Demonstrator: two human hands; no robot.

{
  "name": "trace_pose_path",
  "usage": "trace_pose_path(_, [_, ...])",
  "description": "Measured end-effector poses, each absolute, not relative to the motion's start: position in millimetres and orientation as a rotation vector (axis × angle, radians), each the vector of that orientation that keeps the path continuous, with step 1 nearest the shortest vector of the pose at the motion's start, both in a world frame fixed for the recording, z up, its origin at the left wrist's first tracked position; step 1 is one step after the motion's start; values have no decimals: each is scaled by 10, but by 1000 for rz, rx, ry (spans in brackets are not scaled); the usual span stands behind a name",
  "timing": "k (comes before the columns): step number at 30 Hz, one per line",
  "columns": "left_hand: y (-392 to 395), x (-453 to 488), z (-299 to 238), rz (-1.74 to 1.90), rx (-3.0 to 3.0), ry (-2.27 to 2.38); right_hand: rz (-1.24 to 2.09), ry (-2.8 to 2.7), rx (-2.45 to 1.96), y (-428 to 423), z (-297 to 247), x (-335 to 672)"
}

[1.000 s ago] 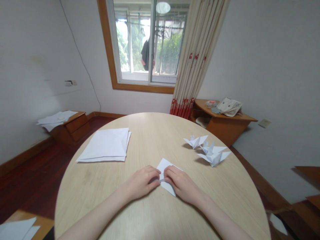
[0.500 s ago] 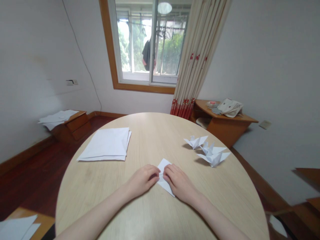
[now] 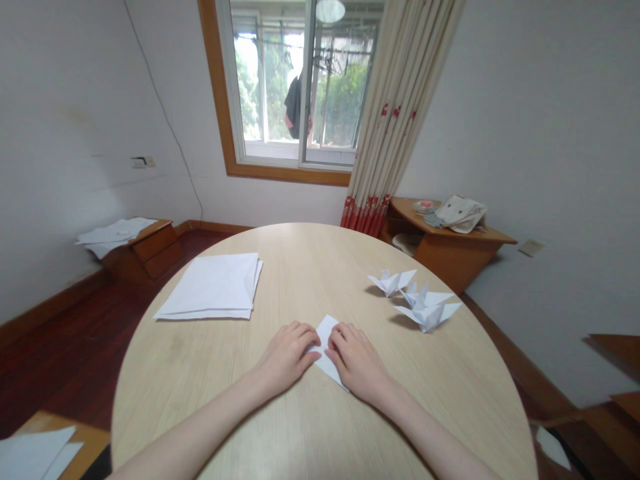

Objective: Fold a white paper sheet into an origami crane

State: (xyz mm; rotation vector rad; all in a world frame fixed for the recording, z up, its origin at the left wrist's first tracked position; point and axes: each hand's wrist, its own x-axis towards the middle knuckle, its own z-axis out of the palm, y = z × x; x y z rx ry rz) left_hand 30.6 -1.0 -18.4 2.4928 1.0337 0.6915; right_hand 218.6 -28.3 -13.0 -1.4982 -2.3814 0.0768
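Note:
A small folded sheet of white paper (image 3: 326,327) lies flat on the round table in front of me, one pointed corner facing away. My left hand (image 3: 289,355) is on its left edge, fingers bent and thumb close to the index finger. From the right, my right hand (image 3: 359,360) grips the sheet with curled fingers and covers much of that side. Between the two sets of fingertips a narrow strip of paper shows. Creases under the fingers are hidden.
On the pale wooden table (image 3: 300,427), a stack of white paper (image 3: 213,283) lies at the left. Folded paper cranes stand at the right, one behind (image 3: 390,284) and others in front (image 3: 426,315). A corner desk (image 3: 460,267) holds a cloth bag (image 3: 461,213).
My fingertips have shifted slightly on the folded paper, the left thumb and fingers spreading a little apart. The paper stays in nearly the same place.

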Motion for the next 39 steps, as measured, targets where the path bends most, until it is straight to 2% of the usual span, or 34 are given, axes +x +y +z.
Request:
trace_pose_path(10, [39, 252, -128, 582, 2483, 1064, 136, -2379, -1594, -268, -119, 2213])
trace_pose_path(21, [191, 90, -92, 600, 2405, 716, 258, -2375, -1537, -262, -103, 2342])
trace_pose_path(27, [178, 80, -90, 621, 2396, 697, 225, -2389, -1505, -270, -99, 2344])
trace_pose_path(39, [115, 61, -34, 600, 2599, 700, 329, -2470, -1119, -289, -95, 2340])
